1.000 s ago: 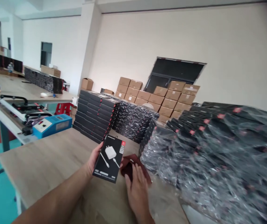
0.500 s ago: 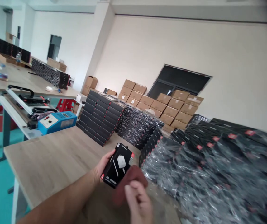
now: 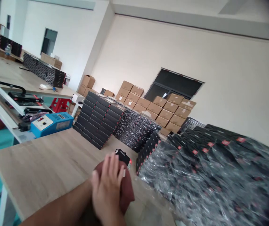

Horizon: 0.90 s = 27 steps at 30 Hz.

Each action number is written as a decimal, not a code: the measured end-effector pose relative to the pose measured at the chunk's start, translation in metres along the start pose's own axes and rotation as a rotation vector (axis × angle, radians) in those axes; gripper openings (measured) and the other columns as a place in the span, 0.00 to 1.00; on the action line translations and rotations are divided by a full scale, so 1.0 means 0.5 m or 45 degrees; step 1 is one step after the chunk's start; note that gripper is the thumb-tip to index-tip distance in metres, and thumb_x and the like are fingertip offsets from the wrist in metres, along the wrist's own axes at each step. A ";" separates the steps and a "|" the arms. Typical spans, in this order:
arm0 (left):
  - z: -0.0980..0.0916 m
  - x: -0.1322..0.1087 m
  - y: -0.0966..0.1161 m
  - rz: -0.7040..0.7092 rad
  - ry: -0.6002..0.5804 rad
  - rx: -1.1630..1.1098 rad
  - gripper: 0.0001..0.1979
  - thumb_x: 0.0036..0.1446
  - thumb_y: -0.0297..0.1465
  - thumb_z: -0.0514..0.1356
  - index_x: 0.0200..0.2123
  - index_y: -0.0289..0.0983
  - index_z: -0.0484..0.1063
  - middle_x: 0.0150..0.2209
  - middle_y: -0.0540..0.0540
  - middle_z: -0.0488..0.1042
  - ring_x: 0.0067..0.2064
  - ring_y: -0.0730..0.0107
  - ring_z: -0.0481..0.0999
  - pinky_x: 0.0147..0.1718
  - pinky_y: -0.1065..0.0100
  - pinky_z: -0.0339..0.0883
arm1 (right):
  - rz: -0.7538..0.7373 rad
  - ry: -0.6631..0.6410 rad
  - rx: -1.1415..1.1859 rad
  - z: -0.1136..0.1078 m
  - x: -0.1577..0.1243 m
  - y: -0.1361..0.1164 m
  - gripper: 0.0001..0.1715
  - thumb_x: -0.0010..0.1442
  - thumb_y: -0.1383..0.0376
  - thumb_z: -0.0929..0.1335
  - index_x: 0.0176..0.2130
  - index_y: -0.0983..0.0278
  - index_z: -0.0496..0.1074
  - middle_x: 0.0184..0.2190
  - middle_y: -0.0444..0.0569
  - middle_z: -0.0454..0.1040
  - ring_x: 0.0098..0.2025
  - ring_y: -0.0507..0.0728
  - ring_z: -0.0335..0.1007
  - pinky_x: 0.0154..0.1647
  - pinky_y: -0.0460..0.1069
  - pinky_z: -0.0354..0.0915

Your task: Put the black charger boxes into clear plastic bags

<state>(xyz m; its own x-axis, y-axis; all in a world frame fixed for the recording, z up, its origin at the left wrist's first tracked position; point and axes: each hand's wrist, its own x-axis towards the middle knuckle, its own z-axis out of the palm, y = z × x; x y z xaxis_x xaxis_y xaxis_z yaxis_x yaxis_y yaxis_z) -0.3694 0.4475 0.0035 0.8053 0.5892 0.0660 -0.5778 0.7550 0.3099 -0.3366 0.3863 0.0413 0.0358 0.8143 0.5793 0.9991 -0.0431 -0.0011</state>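
My right hand (image 3: 106,188) lies over a dark red cloth (image 3: 127,191), fingers together and pressing it against a small black retail box (image 3: 123,156). Only the box's top corner sticks out above the fingers. My left forearm comes in from the lower left and ends under the cloth. My left hand is hidden behind the right hand and the cloth, at the box. All this is over the near part of a wooden table (image 3: 45,163).
Shrink-wrapped black boxes (image 3: 207,169) are heaped along the right. A neat stack of black boxes (image 3: 99,117) stands at the table's far side. A blue sealing machine (image 3: 51,123) sits to the left, brown cartons (image 3: 158,105) by the back wall.
My right hand has brought the cloth up over the box's face, which was in plain view before. The box is now almost covered. The camera has tilted slightly.
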 end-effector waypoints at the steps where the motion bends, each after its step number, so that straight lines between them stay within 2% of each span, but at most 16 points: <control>1: -0.001 -0.001 0.005 0.051 0.004 -0.032 0.25 0.62 0.39 0.43 0.62 0.50 0.53 0.57 0.52 0.67 0.63 0.70 0.58 0.59 0.63 0.56 | -0.074 -0.021 0.044 0.002 -0.001 -0.015 0.38 0.63 0.53 0.58 0.66 0.62 0.44 0.65 0.56 0.50 0.67 0.66 0.37 0.62 0.68 0.39; 3: 0.001 -0.001 0.011 0.097 0.016 -0.038 0.25 0.62 0.39 0.42 0.62 0.51 0.52 0.58 0.53 0.66 0.63 0.69 0.58 0.59 0.62 0.56 | -0.084 -0.057 0.069 -0.007 0.030 -0.009 0.35 0.64 0.55 0.57 0.66 0.61 0.44 0.66 0.53 0.48 0.68 0.63 0.36 0.63 0.66 0.39; 4: 0.005 0.000 0.012 0.084 0.012 -0.043 0.25 0.62 0.39 0.44 0.62 0.48 0.54 0.58 0.50 0.66 0.62 0.64 0.60 0.58 0.60 0.57 | 0.024 -0.018 0.051 -0.015 0.057 0.010 0.33 0.65 0.55 0.55 0.66 0.61 0.45 0.67 0.53 0.45 0.68 0.63 0.35 0.63 0.66 0.38; 6: 0.017 0.002 0.008 -0.032 -0.028 -0.021 0.27 0.59 0.40 0.50 0.61 0.40 0.58 0.56 0.42 0.69 0.59 0.55 0.64 0.57 0.56 0.58 | 0.419 0.046 0.028 -0.027 0.106 0.056 0.34 0.65 0.55 0.53 0.65 0.67 0.46 0.67 0.59 0.41 0.68 0.66 0.34 0.61 0.68 0.40; 8: 0.028 0.000 0.000 -0.168 -0.086 0.000 0.28 0.57 0.40 0.54 0.59 0.35 0.61 0.54 0.38 0.70 0.58 0.51 0.66 0.56 0.55 0.59 | 0.731 0.100 0.079 -0.023 0.120 0.074 0.37 0.65 0.53 0.52 0.65 0.71 0.45 0.66 0.66 0.42 0.67 0.70 0.37 0.58 0.70 0.44; 9: 0.033 -0.004 -0.005 -0.192 -0.111 0.000 0.28 0.57 0.41 0.54 0.59 0.35 0.61 0.54 0.38 0.69 0.58 0.51 0.66 0.55 0.56 0.59 | 0.768 0.132 0.107 -0.013 0.109 0.066 0.38 0.65 0.52 0.52 0.65 0.71 0.45 0.65 0.67 0.43 0.66 0.71 0.38 0.57 0.72 0.45; 11: 0.040 -0.012 -0.015 -0.001 -0.110 -0.062 0.27 0.59 0.46 0.49 0.59 0.41 0.61 0.57 0.42 0.67 0.59 0.55 0.64 0.55 0.56 0.59 | 0.572 0.162 0.131 0.015 0.063 0.023 0.39 0.64 0.50 0.53 0.65 0.69 0.46 0.65 0.67 0.46 0.66 0.71 0.38 0.56 0.73 0.44; 13: 0.044 -0.016 -0.024 0.405 -0.047 -0.180 0.29 0.59 0.52 0.40 0.60 0.48 0.59 0.59 0.47 0.64 0.61 0.60 0.61 0.55 0.57 0.59 | 0.256 0.087 0.126 0.037 0.024 -0.021 0.38 0.64 0.50 0.55 0.66 0.65 0.44 0.66 0.61 0.45 0.67 0.68 0.38 0.59 0.72 0.40; 14: 0.046 -0.015 -0.026 0.573 -0.009 -0.223 0.31 0.59 0.53 0.38 0.60 0.50 0.57 0.59 0.49 0.64 0.61 0.62 0.61 0.55 0.57 0.59 | 0.178 0.047 0.134 0.040 0.020 -0.029 0.37 0.65 0.51 0.55 0.66 0.64 0.43 0.66 0.58 0.45 0.67 0.66 0.37 0.61 0.70 0.39; 15: 0.047 -0.013 -0.025 0.619 0.018 -0.227 0.31 0.59 0.53 0.38 0.60 0.50 0.57 0.59 0.49 0.65 0.60 0.62 0.63 0.55 0.58 0.59 | 0.155 0.011 0.157 0.037 0.029 -0.025 0.35 0.65 0.52 0.54 0.66 0.63 0.43 0.66 0.56 0.44 0.67 0.63 0.37 0.62 0.68 0.39; 16: 0.048 -0.009 -0.022 0.529 0.034 -0.186 0.29 0.60 0.51 0.41 0.60 0.47 0.58 0.57 0.47 0.68 0.58 0.62 0.66 0.55 0.59 0.59 | 0.191 -0.019 0.188 0.029 0.049 -0.008 0.34 0.65 0.52 0.53 0.66 0.63 0.44 0.67 0.55 0.43 0.68 0.62 0.36 0.63 0.67 0.39; 17: 0.047 -0.004 -0.017 0.312 0.003 -0.106 0.27 0.61 0.47 0.45 0.59 0.43 0.60 0.54 0.44 0.70 0.57 0.61 0.68 0.55 0.59 0.60 | 0.301 -0.011 0.218 0.017 0.075 0.018 0.35 0.65 0.52 0.52 0.65 0.64 0.46 0.67 0.56 0.43 0.68 0.62 0.35 0.62 0.67 0.38; 19: 0.045 0.005 -0.007 -0.062 -0.043 0.013 0.26 0.59 0.41 0.53 0.57 0.35 0.63 0.50 0.40 0.74 0.53 0.58 0.71 0.54 0.60 0.61 | 0.673 0.045 0.292 -0.006 0.128 0.077 0.37 0.64 0.49 0.52 0.65 0.66 0.48 0.66 0.61 0.43 0.67 0.65 0.36 0.60 0.68 0.42; 21: 0.039 0.007 -0.004 -0.231 -0.059 0.060 0.26 0.56 0.40 0.57 0.55 0.32 0.66 0.48 0.39 0.75 0.52 0.56 0.72 0.53 0.61 0.62 | 0.848 0.077 0.296 -0.018 0.149 0.104 0.40 0.64 0.49 0.50 0.64 0.72 0.47 0.65 0.68 0.45 0.66 0.68 0.39 0.58 0.70 0.45; 24: 0.024 -0.001 -0.014 -0.059 -0.067 -0.010 0.25 0.58 0.43 0.53 0.56 0.38 0.65 0.51 0.43 0.73 0.54 0.57 0.70 0.54 0.60 0.61 | 0.791 0.095 0.259 -0.005 0.098 0.052 0.39 0.64 0.50 0.52 0.64 0.72 0.50 0.64 0.68 0.49 0.65 0.70 0.42 0.57 0.69 0.47; 27: 0.004 -0.014 -0.016 0.268 -0.048 -0.114 0.24 0.60 0.47 0.44 0.58 0.52 0.61 0.57 0.53 0.67 0.60 0.62 0.64 0.57 0.58 0.57 | 0.317 0.171 0.120 0.015 0.008 -0.030 0.34 0.63 0.53 0.58 0.64 0.63 0.51 0.64 0.59 0.52 0.65 0.69 0.45 0.59 0.69 0.45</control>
<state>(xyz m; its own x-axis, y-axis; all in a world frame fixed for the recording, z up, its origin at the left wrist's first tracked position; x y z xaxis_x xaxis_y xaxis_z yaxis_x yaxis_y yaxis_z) -0.3703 0.4368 0.0024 0.6694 0.7262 0.1566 -0.7415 0.6402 0.2006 -0.3513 0.3944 0.0374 0.2826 0.7013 0.6544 0.9581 -0.1727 -0.2287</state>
